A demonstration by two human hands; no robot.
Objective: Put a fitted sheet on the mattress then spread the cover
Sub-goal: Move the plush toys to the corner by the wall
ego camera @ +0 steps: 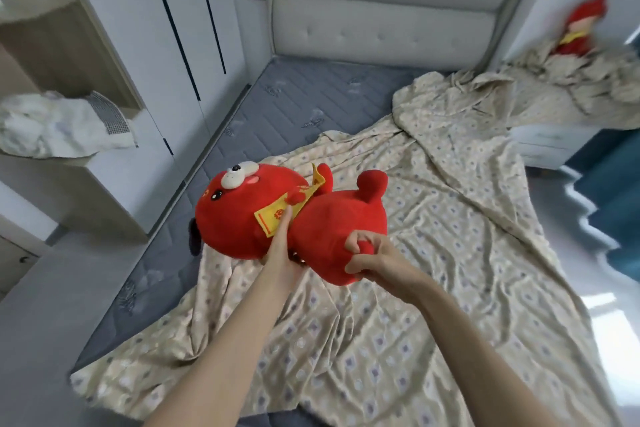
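Hands [282,258] [372,258] outstretched, fingers [353,246] clutching red plush toy [277,215] above sheet [415,288].

Left arm: bare from the frame's lower edge to the wrist, no sleeve in view.
Right arm: bare likewise, no sleeve in view.
Left hand [282,255]: ungloved, slender, seen mostly edge-on; fingers long and narrow.
Right hand [372,258]: ungloved, knuckles and finger joints plainly visible; nails short and unpainted where they show.
Wrists: both uncovered.
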